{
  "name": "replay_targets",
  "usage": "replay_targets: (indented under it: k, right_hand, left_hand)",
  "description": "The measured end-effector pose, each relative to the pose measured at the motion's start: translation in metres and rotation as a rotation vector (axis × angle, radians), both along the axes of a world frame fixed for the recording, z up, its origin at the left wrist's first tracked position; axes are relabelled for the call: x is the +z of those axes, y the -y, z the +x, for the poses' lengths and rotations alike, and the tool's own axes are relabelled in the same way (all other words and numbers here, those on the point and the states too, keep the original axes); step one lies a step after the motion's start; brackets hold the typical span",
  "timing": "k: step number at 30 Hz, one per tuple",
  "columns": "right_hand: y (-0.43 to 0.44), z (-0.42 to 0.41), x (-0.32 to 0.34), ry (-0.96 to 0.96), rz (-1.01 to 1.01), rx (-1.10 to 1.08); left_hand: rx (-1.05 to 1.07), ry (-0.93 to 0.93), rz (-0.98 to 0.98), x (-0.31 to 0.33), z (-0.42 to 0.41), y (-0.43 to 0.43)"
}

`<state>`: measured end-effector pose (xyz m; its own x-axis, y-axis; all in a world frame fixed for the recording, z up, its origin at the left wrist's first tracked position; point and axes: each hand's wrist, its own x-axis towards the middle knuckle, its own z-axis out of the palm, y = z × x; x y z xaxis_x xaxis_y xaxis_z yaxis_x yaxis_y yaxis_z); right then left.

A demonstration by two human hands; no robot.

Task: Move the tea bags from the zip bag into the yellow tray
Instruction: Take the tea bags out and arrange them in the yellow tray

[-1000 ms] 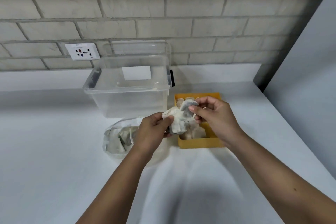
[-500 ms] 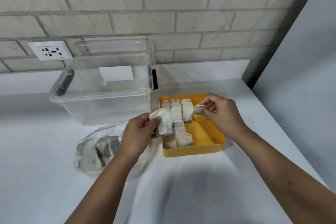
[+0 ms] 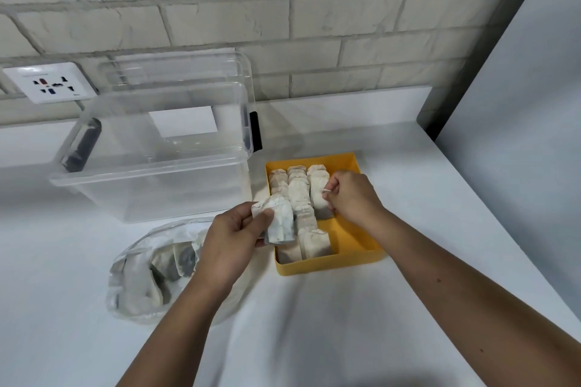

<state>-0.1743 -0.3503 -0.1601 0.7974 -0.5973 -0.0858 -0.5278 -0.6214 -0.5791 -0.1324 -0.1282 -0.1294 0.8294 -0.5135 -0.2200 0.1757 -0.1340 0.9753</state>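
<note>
The yellow tray (image 3: pixel 355 256) sits on the white table right of centre, with several pale tea bags lined up in rows inside it. My left hand (image 3: pixel 228 239) pinches one or more tea bags (image 3: pixel 280 223) just left of the tray's near corner. My right hand (image 3: pixel 353 195) hovers over the tray, fingers curled, pinching the edge of a tea bag (image 3: pixel 320 195) in the right row. The clear zip bag (image 3: pixel 151 270) lies on the table at the left, partly under my left forearm, with several tea bags still in it.
A large clear plastic storage box (image 3: pixel 151 173) with dark handles stands behind the zip bag, touching the tray's left side. A brick wall with a power socket (image 3: pixel 47 83) runs along the back. A grey panel (image 3: pixel 518 104) borders the table on the right.
My hands have separated: the right one carried a tea bag from the bunch into the tray and lowered it onto the right row. The left hand stays beside the tray holding its bags.
</note>
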Motion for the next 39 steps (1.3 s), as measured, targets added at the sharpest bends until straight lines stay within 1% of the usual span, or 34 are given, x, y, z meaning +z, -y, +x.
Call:
replay_targets:
  k: [7,10,12,13,14,15,16,17,18,21,25,27,30,32,34,36,39]
  right_hand:
    - [0.002,0.015,-0.007,-0.01,-0.024,-0.03]
    - [0.003,0.014,-0.004,-0.018,-0.02,-0.033]
    - [0.001,0.009,0.005,0.033,-0.076,-0.047]
    - [-0.002,0.005,0.012,0.097,-0.052,-0.055]
    - [-0.008,0.001,0.021,0.183,0.046,-0.053]
    - [-0.016,-0.004,0.03,0.265,0.211,-0.04]
    - [-0.025,-0.01,0.04,0.309,0.391,-0.01]
    - [-0.034,-0.015,0.046,0.319,0.512,0.03]
    - [-0.041,-0.019,0.049,0.3,0.533,0.076]
    - [-0.051,-0.027,0.048,0.27,0.412,0.12]
    - [-0.051,-0.036,0.047,0.369,0.447,0.058]
    - [-0.047,-0.04,0.049,0.378,0.445,0.032]
    - [-0.032,-0.046,0.052,0.351,0.318,-0.012]
    - [-0.017,-0.049,0.049,0.245,0.161,-0.002]
    - [-0.006,-0.049,0.04,0.061,0.04,0.05]
    - [-0.003,-0.047,0.03,-0.034,0.074,0.085]
    - [-0.002,-0.035,0.014,-0.052,0.076,0.095]
  left_hand:
    - [0.022,-0.01,0.049,-0.002,0.003,0.002]
    - [0.03,-0.067,0.028,-0.001,0.002,0.003]
    - [0.031,-0.112,0.002,0.001,0.001,0.003]
    - [0.032,-0.127,-0.007,0.002,0.001,0.004]
    - [0.034,-0.142,-0.016,0.003,0.0,0.004]
    - [0.035,-0.155,-0.026,0.003,0.0,0.005]
    - [0.035,-0.164,-0.032,0.004,0.0,0.006]
    - [0.034,-0.169,-0.038,0.004,-0.001,0.007]
    - [0.032,-0.172,-0.043,0.004,-0.001,0.008]
    - [0.03,-0.182,-0.063,0.004,-0.005,0.01]
    - [0.037,-0.206,-0.084,0.006,-0.009,0.009]
    - [0.039,-0.204,-0.079,0.005,-0.009,0.008]
    - [0.053,-0.203,-0.079,0.004,-0.009,0.006]
    - [0.06,-0.194,-0.076,0.002,-0.008,0.006]
    - [0.054,-0.171,-0.049,0.0,-0.007,0.006]
    - [0.045,-0.16,-0.025,-0.003,-0.007,0.007]
    - [0.037,-0.163,-0.02,-0.007,-0.007,0.007]
